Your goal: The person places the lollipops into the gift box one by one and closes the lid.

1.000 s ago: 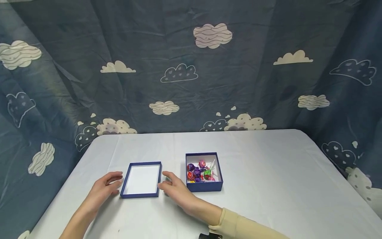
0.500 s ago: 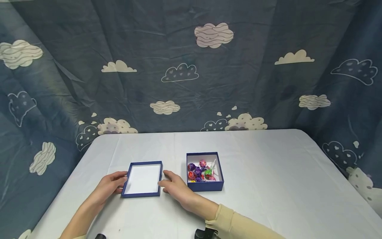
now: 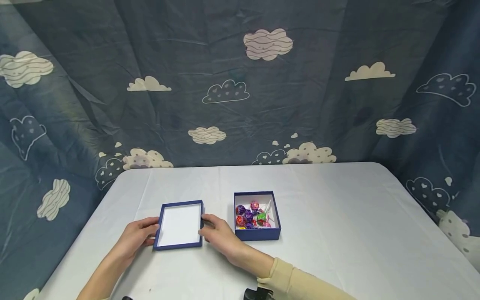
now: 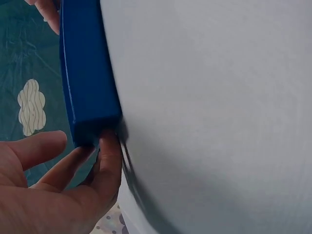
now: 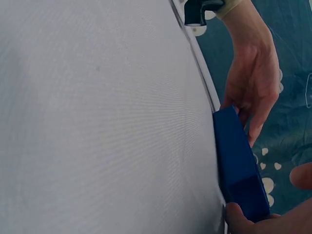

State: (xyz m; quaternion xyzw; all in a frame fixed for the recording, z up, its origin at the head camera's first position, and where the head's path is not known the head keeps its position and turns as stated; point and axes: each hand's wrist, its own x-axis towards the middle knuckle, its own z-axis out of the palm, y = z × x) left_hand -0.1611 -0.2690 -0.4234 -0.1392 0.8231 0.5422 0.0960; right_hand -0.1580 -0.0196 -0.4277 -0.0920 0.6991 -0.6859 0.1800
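Observation:
A shallow blue box lid (image 3: 179, 225) lies with its white inside facing up, left of the matching blue box. My left hand (image 3: 136, 237) holds the lid's left side; in the left wrist view its fingertips (image 4: 110, 151) are at the lid's underside edge. From the other side my right hand (image 3: 221, 235) grips the right rim, its thumb overlapping that rim in the head view. The right wrist view shows a fingertip (image 5: 236, 212) low against the lid's blue wall. Several wrapped lollipops (image 3: 248, 215) fill part of the open box (image 3: 258, 235) beyond my right hand.
A white cloth covers the table (image 3: 337, 233). Dark blue curtain fabric (image 3: 225, 62) with cloud prints hangs behind it and down both sides. A black device (image 3: 258, 294) shows at my right sleeve (image 3: 300, 280).
My left hand has moved right to meet the lid's left side. My right fingers have closed in on the right rim. The lid has turned and shifted slightly; the box stays put.

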